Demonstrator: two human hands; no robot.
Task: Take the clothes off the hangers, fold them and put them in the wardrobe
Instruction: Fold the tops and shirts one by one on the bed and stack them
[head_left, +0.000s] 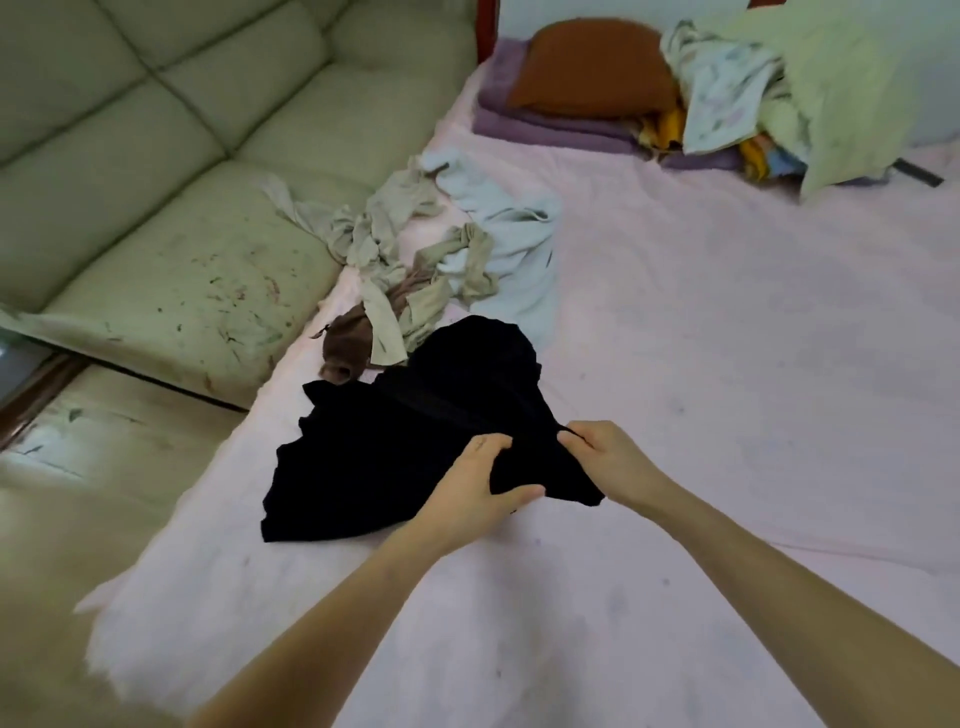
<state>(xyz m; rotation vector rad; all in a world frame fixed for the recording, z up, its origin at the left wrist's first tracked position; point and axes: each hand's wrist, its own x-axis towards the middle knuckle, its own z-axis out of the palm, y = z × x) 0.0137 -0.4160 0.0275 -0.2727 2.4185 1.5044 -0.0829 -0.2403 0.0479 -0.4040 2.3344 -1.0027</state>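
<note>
A black garment is spread on the pale pink bed, a little below the middle of the view and toward seven o'clock of the bed's open area, its far end bunched into a rounded fold and its near left corner lying flat on the sheet. The near right edge of the garment is gripped by both hands. The left hand is curled on the cloth, the thumb pressed under the hem and the fingers folded over the top, so that a pleat of fabric is pinched. The right hand is set just beside it at three o'clock, its fingers bent closed round the same edge; the two hands are near each other but not touching. At twelve o'clock of the black garment a tangle of beige clothing is seen, touching a light blue garment at its right and a small brown piece at its near end, which lies just beside the black cloth. At the far end of the bed, toward one o'clock, a brown pillow is rested on folded purple bedding, with a heap of pale green and patterned bedclothes beside it. A pale green quilted sofa is placed along the bed's left side, at ten o'clock.
</note>
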